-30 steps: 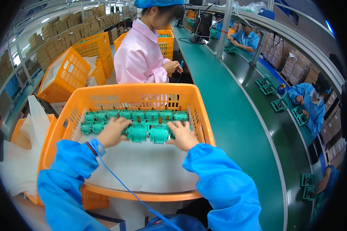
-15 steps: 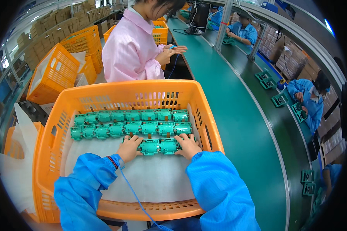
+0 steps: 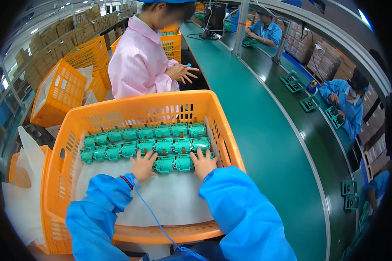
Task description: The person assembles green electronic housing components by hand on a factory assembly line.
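Observation:
Two long rows of green plastic housings [image 3: 163, 146], with brown tabs between them, lie across the far part of an orange crate [image 3: 161, 98]. In front is a short row of the same green housings [image 3: 164, 164]. My left hand [image 3: 143, 166] is open beside the left end of this short row, fingers spread over the white sheet [image 3: 157, 204] and toward the middle row. At the row's other end my right hand [image 3: 204, 165] is open too, fingers stretched forward, hiding what lies under it. A blue coiled cord [image 3: 154, 219] runs from my left wrist, next to a dark red bracelet.
Right of the crate runs a green workbench [image 3: 252, 122], with a belt of green housings [image 3: 309, 103] beyond. A co-worker in pink [image 3: 137, 61] stands behind the crate; people in blue sit across the belt. More orange crates [image 3: 65, 87] are stacked at left.
Both hands have let go of the short row's ends; their fingers have spread. My left hand has shifted a little left, away from the housings. The whole view has shifted slightly.

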